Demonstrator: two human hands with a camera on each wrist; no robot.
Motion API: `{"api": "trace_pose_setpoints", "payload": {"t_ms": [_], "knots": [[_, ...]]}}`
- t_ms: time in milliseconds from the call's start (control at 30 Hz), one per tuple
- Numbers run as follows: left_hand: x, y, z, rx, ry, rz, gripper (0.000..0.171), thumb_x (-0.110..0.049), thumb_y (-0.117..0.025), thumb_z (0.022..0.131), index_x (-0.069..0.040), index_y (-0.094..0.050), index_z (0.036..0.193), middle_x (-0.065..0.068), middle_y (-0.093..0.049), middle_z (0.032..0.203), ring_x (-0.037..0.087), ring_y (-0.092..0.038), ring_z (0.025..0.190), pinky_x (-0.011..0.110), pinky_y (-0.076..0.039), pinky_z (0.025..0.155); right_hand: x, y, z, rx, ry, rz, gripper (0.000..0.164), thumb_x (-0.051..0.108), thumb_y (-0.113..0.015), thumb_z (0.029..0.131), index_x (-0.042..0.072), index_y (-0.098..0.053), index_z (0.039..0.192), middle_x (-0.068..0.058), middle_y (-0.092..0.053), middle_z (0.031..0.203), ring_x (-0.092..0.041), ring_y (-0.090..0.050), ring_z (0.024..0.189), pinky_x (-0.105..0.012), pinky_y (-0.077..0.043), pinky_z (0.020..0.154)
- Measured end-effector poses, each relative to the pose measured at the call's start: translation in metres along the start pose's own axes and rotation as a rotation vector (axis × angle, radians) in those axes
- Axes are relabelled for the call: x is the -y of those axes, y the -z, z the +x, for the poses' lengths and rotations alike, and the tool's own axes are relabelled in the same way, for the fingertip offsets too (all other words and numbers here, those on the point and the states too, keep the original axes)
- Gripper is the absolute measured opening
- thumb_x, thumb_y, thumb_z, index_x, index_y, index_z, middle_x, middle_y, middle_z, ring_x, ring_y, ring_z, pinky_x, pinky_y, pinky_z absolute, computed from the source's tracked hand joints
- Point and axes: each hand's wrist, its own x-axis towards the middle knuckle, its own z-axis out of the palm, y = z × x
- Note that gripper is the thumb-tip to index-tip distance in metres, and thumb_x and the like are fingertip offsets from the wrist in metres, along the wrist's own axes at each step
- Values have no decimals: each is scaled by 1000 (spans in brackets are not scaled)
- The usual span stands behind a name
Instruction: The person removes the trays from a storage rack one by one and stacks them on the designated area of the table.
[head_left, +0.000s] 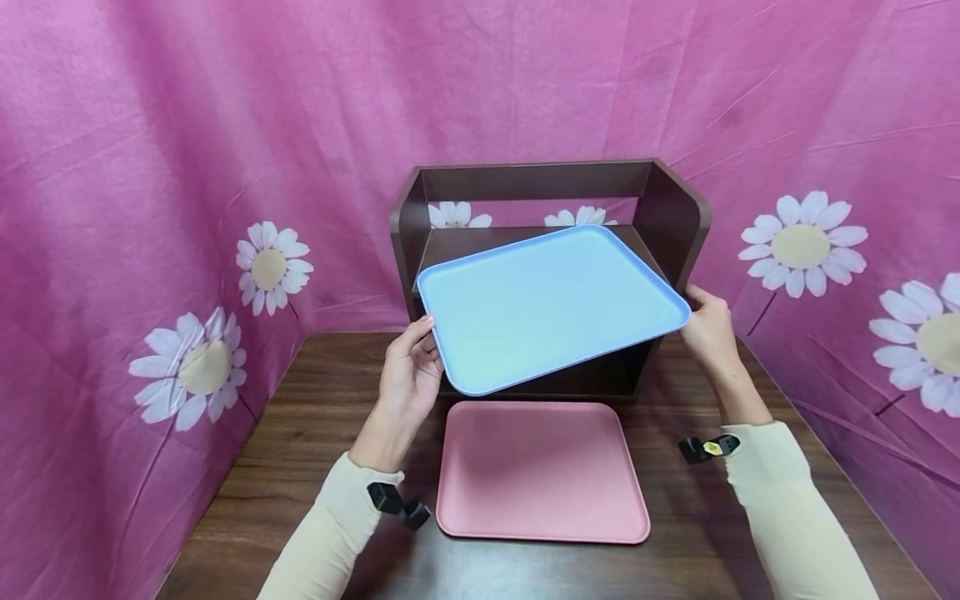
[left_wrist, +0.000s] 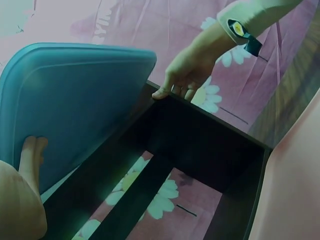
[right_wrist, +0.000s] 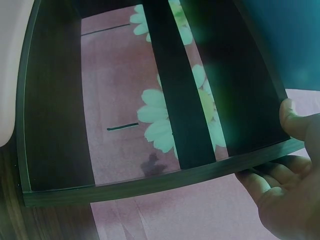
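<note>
Left hand [head_left: 408,375]: grips the near-left edge of a tray, thumb at the rim, fingertips against the underside.
Blue tray [head_left: 551,308]: held up off the left hand's right side, over the front of the shelf [head_left: 681,229]; tilted, upper face towards the head camera.
Its long axis: from the left hand across to the right, the far end slanting higher in the head view.
Right hand [head_left: 708,329]: pinches the shelf's right side panel, thumb inside, fingers outside.
Pink tray [head_left: 543,475]: flat on the table [head_left: 300,417], nearer the person than both hands and between them, long sides running left to right.
</note>
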Motion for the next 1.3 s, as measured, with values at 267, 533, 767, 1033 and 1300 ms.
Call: {"api": "trace_pose_setpoints", "payload": {"t_ms": [267, 533, 767, 1033, 1300], "knots": [[-4, 8, 2, 17, 16, 39, 28, -6, -46, 107, -8, -72, 98, 2, -79, 80, 11, -76, 70, 22, -60, 70, -1, 1, -1, -4, 56, 11, 32, 7, -59, 93, -12, -67, 118, -33, -65, 103, -10, -48, 79, -12, -37, 68], [-8, 18, 3, 59, 31, 58, 33, -2, -42, 106, -7, -73, 94, 2, -78, 80, 10, -74, 71, 22, -61, 70, 0, 0, 0, -26, 81, 26, 9, 3, -59, 88, -6, -60, 89, -10, -50, 71, -11, -41, 67, -19, -35, 58], [-14, 25, 1, 99, 68, 90, 34, -1, -40, 106, -7, -72, 95, 2, -78, 80, 10, -75, 72, 23, -62, 69, -1, 0, 2, -13, 50, 41, 24, 10, -63, 94, -9, -69, 108, 3, -62, 72, 1, -45, 67, -14, -38, 60], [-18, 34, -1, 135, 110, 144, 40, -1, -37, 106, -9, -74, 94, 2, -79, 79, 10, -74, 70, 22, -62, 68, 2, -1, -1, 46, -29, 123, 39, 36, -68, 103, -1, -70, 114, 35, -56, 65, 5, -56, 58, -14, -47, 56], [-18, 46, -7, 176, 155, 153, 39, 0, -36, 105, -9, -73, 96, 1, -78, 79, 8, -71, 67, 21, -61, 66, 3, -2, -2, 57, -61, 125, 46, 47, -73, 100, 2, -69, 109, 22, -61, 68, 0, -59, 61, -17, -50, 55]]}}
